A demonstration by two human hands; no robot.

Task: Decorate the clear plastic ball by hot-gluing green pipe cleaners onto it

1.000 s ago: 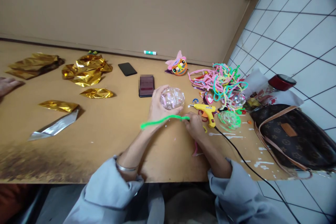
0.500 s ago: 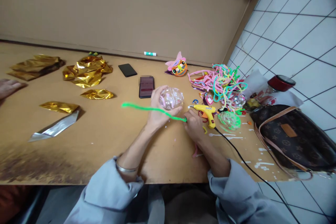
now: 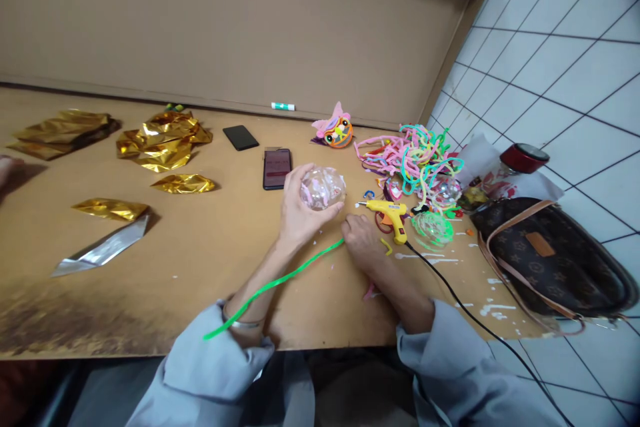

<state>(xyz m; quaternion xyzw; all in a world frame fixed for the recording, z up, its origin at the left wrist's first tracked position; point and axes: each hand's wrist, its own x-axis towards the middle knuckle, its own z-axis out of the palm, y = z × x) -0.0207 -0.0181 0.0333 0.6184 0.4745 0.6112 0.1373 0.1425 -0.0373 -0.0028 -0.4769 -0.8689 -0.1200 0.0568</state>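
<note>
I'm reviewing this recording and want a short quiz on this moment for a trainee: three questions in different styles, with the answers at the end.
1. Multiple choice: what does the wearer's left hand hold?
a) a folded gold foil piece
b) a clear ball
c) a marker

2. True or false: neither of the wearer's hands holds the yellow glue gun.

3. Short answer: from which of the wearer's hands does the green strand extend?

Key:
1. b
2. True
3. The right hand
</note>
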